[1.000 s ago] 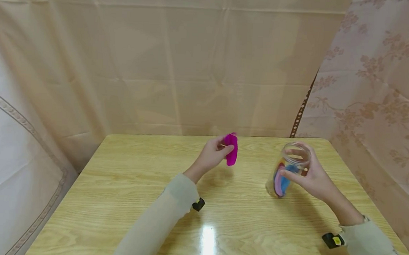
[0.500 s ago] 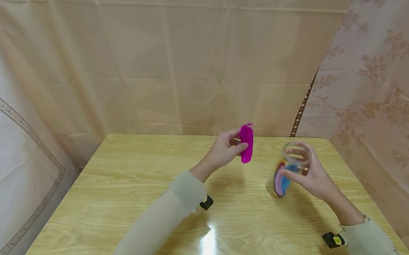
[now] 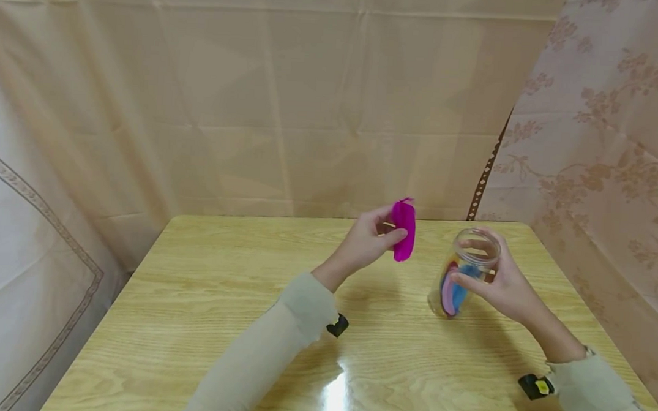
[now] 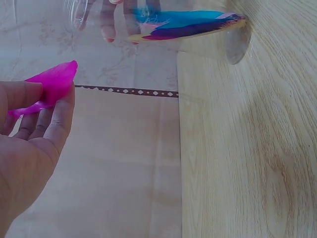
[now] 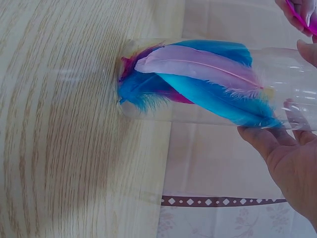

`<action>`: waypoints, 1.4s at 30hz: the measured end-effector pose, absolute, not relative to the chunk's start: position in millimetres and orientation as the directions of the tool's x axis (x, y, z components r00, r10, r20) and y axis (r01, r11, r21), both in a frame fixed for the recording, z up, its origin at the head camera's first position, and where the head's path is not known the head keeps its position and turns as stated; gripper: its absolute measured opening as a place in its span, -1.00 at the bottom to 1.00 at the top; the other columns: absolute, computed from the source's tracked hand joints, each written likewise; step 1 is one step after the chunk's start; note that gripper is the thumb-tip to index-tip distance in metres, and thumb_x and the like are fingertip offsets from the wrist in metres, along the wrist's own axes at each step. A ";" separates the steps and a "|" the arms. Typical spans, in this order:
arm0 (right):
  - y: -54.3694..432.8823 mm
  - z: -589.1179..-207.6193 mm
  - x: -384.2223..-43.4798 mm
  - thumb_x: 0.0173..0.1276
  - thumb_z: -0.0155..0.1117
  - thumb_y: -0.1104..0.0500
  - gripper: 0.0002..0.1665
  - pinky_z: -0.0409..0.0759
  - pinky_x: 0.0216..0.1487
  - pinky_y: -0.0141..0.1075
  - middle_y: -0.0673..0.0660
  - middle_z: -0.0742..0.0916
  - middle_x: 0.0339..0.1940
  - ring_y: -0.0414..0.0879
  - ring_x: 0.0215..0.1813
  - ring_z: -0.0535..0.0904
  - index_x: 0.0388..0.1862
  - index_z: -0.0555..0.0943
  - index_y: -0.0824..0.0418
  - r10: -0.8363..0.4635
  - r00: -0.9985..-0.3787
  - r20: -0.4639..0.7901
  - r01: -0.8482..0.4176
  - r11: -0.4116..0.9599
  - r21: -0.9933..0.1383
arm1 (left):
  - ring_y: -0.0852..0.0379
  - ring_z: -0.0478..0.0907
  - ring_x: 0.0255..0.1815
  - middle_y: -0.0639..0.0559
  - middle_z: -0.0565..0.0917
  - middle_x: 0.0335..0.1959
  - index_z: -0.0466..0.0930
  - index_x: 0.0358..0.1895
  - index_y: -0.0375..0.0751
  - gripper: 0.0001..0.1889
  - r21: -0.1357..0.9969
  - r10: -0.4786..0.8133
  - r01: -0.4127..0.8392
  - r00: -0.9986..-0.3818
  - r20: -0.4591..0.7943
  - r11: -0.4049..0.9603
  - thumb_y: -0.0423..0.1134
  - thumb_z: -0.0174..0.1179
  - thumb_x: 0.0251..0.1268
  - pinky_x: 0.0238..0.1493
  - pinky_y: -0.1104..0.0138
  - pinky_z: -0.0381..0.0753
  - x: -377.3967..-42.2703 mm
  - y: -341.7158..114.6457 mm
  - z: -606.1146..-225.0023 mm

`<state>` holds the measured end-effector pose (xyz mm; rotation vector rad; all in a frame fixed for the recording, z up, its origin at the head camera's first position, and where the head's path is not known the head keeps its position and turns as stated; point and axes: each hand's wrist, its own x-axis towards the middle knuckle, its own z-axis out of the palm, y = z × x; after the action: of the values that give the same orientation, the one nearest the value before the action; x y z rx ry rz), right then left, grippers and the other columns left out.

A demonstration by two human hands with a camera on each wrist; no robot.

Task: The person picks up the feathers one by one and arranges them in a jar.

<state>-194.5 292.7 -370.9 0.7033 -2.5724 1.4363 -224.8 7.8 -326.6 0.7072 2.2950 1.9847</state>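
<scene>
A magenta feather [image 3: 403,231] is pinched between the thumb and fingers of my left hand [image 3: 366,239], raised above the table to the left of the jar. My right hand [image 3: 499,285] grips a clear jar [image 3: 437,301] near its open mouth; the jar's base rests on the table and it leans toward that hand. Several feathers lie inside the jar: in the right wrist view a pale pink feather [image 5: 198,66] crosses over blue feathers [image 5: 218,97], with some magenta and a bit of yellow behind. The left wrist view shows the magenta feather [image 4: 55,85] held close below the jar's image.
A wood-grain table [image 3: 203,310] lies under both hands. Beige cloth [image 3: 217,102] hangs behind it, with flowered cloth [image 3: 613,132] on the right and white cloth [image 3: 23,266] on the left. Each wrist carries a small black camera mount [image 3: 337,325].
My left hand has moved right and slightly up with the magenta feather, closer to the jar. The right hand and the jar have stayed in place.
</scene>
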 end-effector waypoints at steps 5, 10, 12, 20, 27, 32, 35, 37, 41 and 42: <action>292.0 -370.5 -194.2 0.35 0.44 0.30 0.07 0.61 -0.10 -0.43 0.18 0.45 0.38 -0.08 0.14 0.51 0.60 -0.04 -0.01 -0.341 -0.888 0.308 -0.441 0.445 -0.779 | -0.02 0.68 -0.18 -0.19 0.64 -0.11 0.56 0.26 -0.31 -0.62 0.943 0.367 0.324 -0.888 0.276 0.075 -0.45 0.24 0.41 -0.20 0.26 0.75 -224.8 11.8 -324.8; 291.3 -369.3 -193.9 0.35 0.44 0.29 0.07 0.61 -0.11 -0.43 0.18 0.45 0.39 -0.08 0.14 0.50 0.60 -0.04 0.00 -0.341 -0.889 0.305 -0.439 0.450 -0.778 | 0.02 0.68 -0.18 -0.17 0.64 -0.09 0.55 0.28 -0.32 -0.60 0.941 0.379 0.329 -0.883 0.275 0.084 -0.45 0.25 0.41 -0.20 0.27 0.75 -224.2 17.2 -321.1; 291.0 -369.0 -193.7 0.35 0.44 0.29 0.07 0.61 -0.12 -0.42 0.18 0.45 0.39 -0.05 0.14 0.50 0.60 -0.04 0.01 -0.340 -0.890 0.304 -0.438 0.454 -0.776 | 0.06 0.68 -0.19 -0.13 0.65 -0.11 0.55 0.28 -0.32 -0.60 0.939 0.382 0.330 -0.883 0.273 0.093 -0.44 0.25 0.41 -0.20 0.26 0.75 -223.8 20.5 -318.3; 292.0 -368.0 -192.5 0.36 0.43 0.31 0.06 0.62 -0.07 -0.42 0.18 0.46 0.37 -0.14 0.16 0.53 0.60 -0.03 -0.03 -0.348 -0.888 0.302 -0.438 0.430 -0.789 | 0.18 0.68 -0.25 -0.07 0.69 -0.10 0.56 0.27 -0.33 -0.61 0.918 0.440 0.389 -0.839 0.320 0.074 -0.39 0.26 0.42 -0.25 0.28 0.75 -224.7 44.0 -295.8; 292.2 -367.8 -191.9 0.37 0.42 0.29 0.09 0.60 -0.06 -0.45 0.27 0.44 0.38 -0.18 0.20 0.51 0.61 -0.09 -0.06 -0.343 -0.897 0.278 -0.413 0.430 -0.802 | 0.20 0.69 -0.24 -0.17 0.69 0.00 0.53 0.25 -0.38 -0.63 0.903 0.505 0.429 -0.788 0.351 0.042 -0.42 0.22 0.44 -0.23 0.35 0.74 -223.4 66.4 -274.6; 290.1 -367.8 -191.7 0.36 0.42 0.30 0.10 0.61 -0.09 -0.40 0.26 0.44 0.37 0.02 0.18 0.51 0.60 -0.10 -0.06 -0.343 -0.898 0.277 -0.411 0.427 -0.805 | 0.22 0.68 -0.23 -0.15 0.69 -0.01 0.51 0.26 -0.38 -0.62 0.901 0.518 0.430 -0.784 0.343 0.054 -0.41 0.23 0.44 -0.19 0.41 0.71 -222.3 73.3 -271.3; 289.6 -368.7 -192.0 0.36 0.43 0.30 0.13 0.61 -0.09 -0.40 0.25 0.44 0.37 -0.01 0.17 0.50 0.61 -0.11 -0.09 -0.345 -0.897 0.276 -0.412 0.426 -0.805 | 0.24 0.66 -0.22 -0.11 0.69 -0.01 0.52 0.26 -0.36 -0.62 0.903 0.520 0.425 -0.786 0.334 0.062 -0.40 0.23 0.44 -0.17 0.44 0.70 -221.4 75.9 -271.5; 289.5 -369.2 -192.1 0.35 0.43 0.30 0.16 0.61 -0.10 -0.38 0.25 0.43 0.38 0.01 0.17 0.47 0.63 -0.13 -0.11 -0.346 -0.897 0.275 -0.411 0.427 -0.805 | 0.25 0.66 -0.21 -0.09 0.69 -0.01 0.52 0.27 -0.35 -0.62 0.906 0.523 0.419 -0.787 0.329 0.061 -0.40 0.23 0.44 -0.16 0.45 0.69 -220.5 77.5 -271.2; 289.9 -369.3 -192.1 0.34 0.44 0.30 0.18 0.61 -0.14 -0.34 0.26 0.42 0.37 0.06 0.13 0.43 0.63 -0.15 -0.13 -0.347 -0.899 0.268 -0.405 0.423 -0.811 | 0.25 0.66 -0.21 -0.11 0.69 -0.01 0.50 0.29 -0.36 -0.61 0.902 0.534 0.430 -0.774 0.340 0.049 -0.40 0.22 0.45 -0.14 0.46 0.68 -218.5 80.8 -268.8; 289.8 -369.2 -191.9 0.34 0.44 0.30 0.18 0.62 -0.15 -0.33 0.25 0.43 0.37 0.07 0.12 0.43 0.63 -0.13 -0.14 -0.343 -0.901 0.267 -0.401 0.419 -0.815 | 0.25 0.66 -0.21 -0.11 0.69 -0.01 0.50 0.29 -0.36 -0.61 0.900 0.536 0.433 -0.772 0.343 0.048 -0.40 0.21 0.46 -0.14 0.46 0.68 -218.0 81.7 -268.0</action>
<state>-191.9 289.8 -369.2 0.6818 -2.5962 1.5159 -218.0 81.7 -268.0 1.0256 2.2111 1.8441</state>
